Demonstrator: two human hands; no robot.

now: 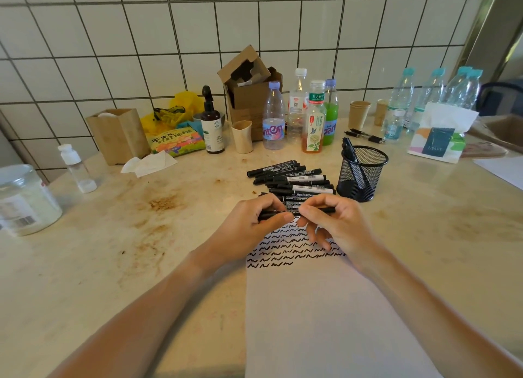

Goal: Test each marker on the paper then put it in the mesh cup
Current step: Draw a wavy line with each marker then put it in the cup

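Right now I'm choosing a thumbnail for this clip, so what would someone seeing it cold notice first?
First, the left hand and right hand meeting mid-frame, both gripping one black marker over the top of the white paper, which carries rows of black test squiggles. Just behind lies a pile of black markers, with the black mesh cup to its right, already holding a few. Bottles and clutter line the tiled wall.
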